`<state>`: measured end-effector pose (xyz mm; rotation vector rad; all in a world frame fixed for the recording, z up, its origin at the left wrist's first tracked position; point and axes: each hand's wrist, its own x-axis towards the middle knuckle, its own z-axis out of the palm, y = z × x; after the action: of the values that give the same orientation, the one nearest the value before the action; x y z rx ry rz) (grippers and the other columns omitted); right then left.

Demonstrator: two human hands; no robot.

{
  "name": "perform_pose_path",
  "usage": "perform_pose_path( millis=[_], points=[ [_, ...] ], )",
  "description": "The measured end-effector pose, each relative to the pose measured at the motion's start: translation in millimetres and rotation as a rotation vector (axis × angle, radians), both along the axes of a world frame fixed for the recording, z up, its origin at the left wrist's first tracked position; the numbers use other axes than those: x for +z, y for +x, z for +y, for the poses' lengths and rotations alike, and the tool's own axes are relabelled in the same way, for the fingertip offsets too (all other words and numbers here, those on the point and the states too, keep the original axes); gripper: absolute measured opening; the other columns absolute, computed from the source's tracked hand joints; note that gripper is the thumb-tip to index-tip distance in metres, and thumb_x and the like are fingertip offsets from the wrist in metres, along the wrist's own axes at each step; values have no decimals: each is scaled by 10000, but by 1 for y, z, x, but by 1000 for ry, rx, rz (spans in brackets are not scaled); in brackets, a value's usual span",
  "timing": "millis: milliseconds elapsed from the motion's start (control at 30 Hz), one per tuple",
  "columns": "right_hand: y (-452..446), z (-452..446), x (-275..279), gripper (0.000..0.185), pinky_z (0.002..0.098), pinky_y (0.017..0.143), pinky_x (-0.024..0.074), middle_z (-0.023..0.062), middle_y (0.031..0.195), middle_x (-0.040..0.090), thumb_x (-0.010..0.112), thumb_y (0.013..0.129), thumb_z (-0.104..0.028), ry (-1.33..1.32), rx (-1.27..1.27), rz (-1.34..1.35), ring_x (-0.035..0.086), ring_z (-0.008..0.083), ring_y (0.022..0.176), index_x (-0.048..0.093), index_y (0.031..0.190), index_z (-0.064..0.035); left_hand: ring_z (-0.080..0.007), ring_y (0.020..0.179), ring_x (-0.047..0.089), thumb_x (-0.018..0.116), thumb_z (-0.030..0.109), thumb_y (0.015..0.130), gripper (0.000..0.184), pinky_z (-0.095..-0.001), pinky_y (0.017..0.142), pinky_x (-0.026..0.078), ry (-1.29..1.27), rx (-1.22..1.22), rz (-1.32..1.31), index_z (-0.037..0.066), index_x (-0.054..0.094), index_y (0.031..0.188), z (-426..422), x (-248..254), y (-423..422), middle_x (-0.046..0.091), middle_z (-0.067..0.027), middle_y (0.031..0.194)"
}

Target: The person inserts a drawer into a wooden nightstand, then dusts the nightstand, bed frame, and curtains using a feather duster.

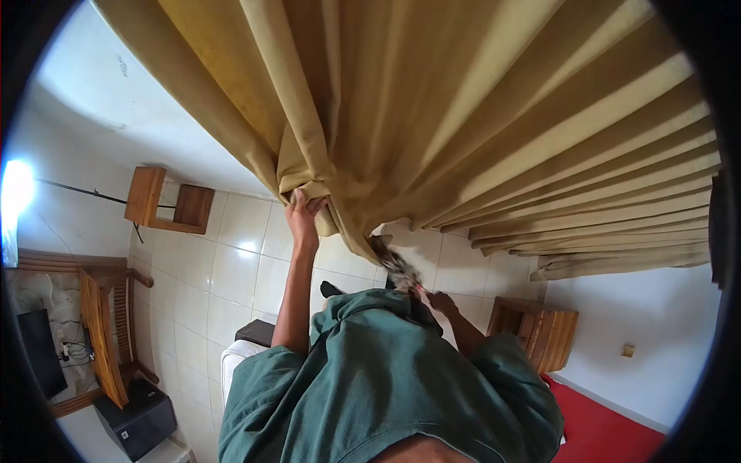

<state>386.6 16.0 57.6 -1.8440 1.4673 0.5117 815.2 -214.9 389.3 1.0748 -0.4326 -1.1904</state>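
Note:
A long mustard-coloured curtain point(432, 100) hangs in folds across the upper part of the view. Its lower left edge is bunched up in my left hand point(303, 216), whose fingers are closed round the cloth. Lower and to the right, near my waist, my right hand point(442, 303) is closed on the reddish handle of a feathery brown and grey duster point(397, 266). The duster's upper end meets the curtain's bottom edge.
Small wooden furniture stands at the left point(193, 207) and right point(540, 332). A wooden bench point(104, 332), a black speaker-like box point(139, 420) and a screen point(40, 351) are at far left. Something red point(610, 424) lies at lower right. The floor point(239, 231) is tiled.

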Motion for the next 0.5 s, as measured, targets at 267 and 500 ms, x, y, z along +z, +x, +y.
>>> perform_pose_path(
  millis=[267,500],
  points=[
    [6,14,57,486,476,792,541,250,894,688,385,1042,-372,-120,-104,-90,684,375,884,681,1021,12,-183,869,646,526,345,1016,388,-337,789,524,197,-62,-193,10,564,1209,5,-35,43,645,-64,1042],
    [106,-97,234,381,337,590,397,40,660,541,538,1001,-321,-59,-413,-726,475,122,649,604,835,15,-121,739,585,579,186,937,244,-281,713,483,170,96,-196,-22,673,1022,12,-81,42,666,-40,900]
  ],
)
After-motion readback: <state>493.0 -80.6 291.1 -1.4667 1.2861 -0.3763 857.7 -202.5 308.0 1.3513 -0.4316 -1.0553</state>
